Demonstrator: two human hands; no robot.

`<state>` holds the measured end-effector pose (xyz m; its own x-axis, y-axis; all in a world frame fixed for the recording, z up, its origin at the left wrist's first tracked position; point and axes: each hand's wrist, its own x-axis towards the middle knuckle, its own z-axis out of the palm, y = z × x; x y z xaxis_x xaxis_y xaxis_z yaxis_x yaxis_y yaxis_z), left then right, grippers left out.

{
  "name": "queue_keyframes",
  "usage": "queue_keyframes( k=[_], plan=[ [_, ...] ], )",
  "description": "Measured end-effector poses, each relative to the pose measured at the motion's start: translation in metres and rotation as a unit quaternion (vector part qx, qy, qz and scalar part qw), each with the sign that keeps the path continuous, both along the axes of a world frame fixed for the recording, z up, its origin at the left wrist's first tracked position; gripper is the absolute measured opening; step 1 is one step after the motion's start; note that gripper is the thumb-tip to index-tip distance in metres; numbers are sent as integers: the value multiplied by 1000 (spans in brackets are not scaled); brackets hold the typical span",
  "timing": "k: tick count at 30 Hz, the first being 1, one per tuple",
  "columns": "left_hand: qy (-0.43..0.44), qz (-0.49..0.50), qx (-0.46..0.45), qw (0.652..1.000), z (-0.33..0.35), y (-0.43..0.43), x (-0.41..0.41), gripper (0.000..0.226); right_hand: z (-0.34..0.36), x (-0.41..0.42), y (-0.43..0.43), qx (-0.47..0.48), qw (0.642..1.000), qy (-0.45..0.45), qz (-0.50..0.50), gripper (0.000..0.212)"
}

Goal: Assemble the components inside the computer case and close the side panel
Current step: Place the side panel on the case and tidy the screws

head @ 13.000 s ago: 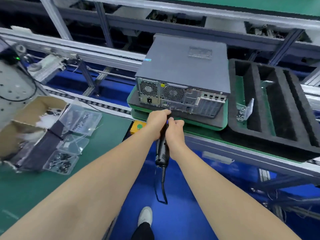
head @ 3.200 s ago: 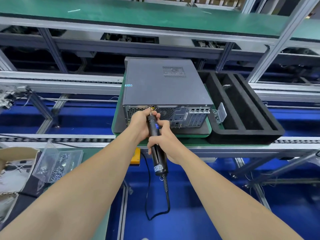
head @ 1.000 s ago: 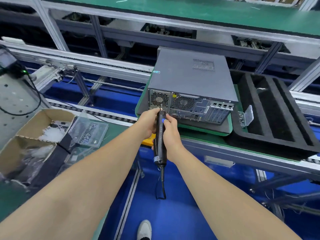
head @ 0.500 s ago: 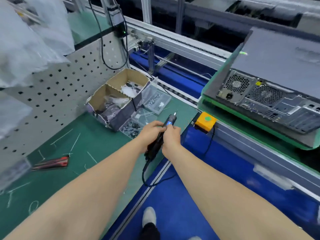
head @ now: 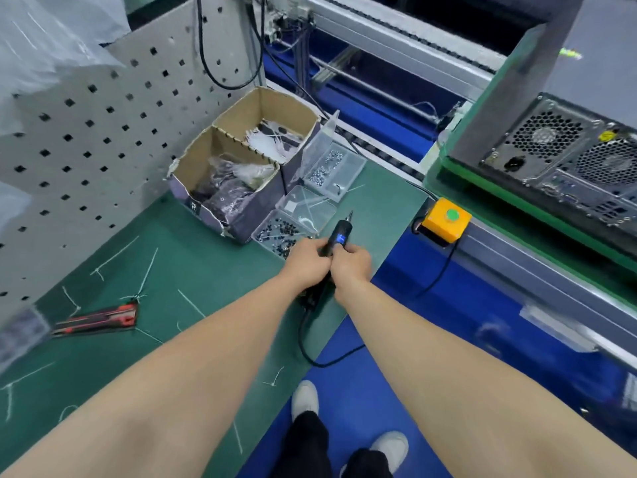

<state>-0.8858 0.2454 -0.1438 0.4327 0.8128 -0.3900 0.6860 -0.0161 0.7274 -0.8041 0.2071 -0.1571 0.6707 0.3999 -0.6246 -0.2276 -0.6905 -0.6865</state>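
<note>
Now gripping black corded electric screwdriver point(head: 336, 239) with left hand point(head: 305, 262) and right hand point(head: 351, 265), beside clear plastic tray of dark screws point(head: 279, 232). Could snag trailing cord point(head: 303, 336), spilling tray.

I am viewing an electronics assembly line: an aluminium conveyor rail point(head: 396, 36), a green bench mat point(head: 193, 270), a grey perforated pegboard point(head: 103, 132), clear plastic screw trays point(head: 331, 170).

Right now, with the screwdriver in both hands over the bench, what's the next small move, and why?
Probably free the left hand and pick a screw from the tray of dark screws ahead: it and the right hand both grip the electric screwdriver, and no screw shows on its bit.
</note>
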Motion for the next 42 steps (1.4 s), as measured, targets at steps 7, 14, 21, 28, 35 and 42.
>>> queue_keyframes(
  k=[7, 14, 21, 28, 35, 42],
  plan=[
    [2, 55, 77, 995, -4, -3, 7, 36, -7, 8, -1, -13, 999, 27, -21, 24],
    [-5, 30, 87, 996, 4, -3, 17, 26, -1, 15, -8, -10, 999, 35, -39, 15],
    [-30, 27, 83, 996, 22, 6, 62, 15, 34, 50, -12, 51, 995, -18, -83, 11],
    [-58, -25, 57, 996, 51, 3, 178, 19, 58, 164, -31, 49, 980, -75, -178, 8],
    [8, -11, 9, 1000, 27, 10, 255, 18, 26, 241, -31, 5, 984, -57, -171, 10],
    [81, 51, -50, 994, 17, 25, 278, 11, 2, 270, -24, -26, 995, 33, -95, 33]
  ],
)
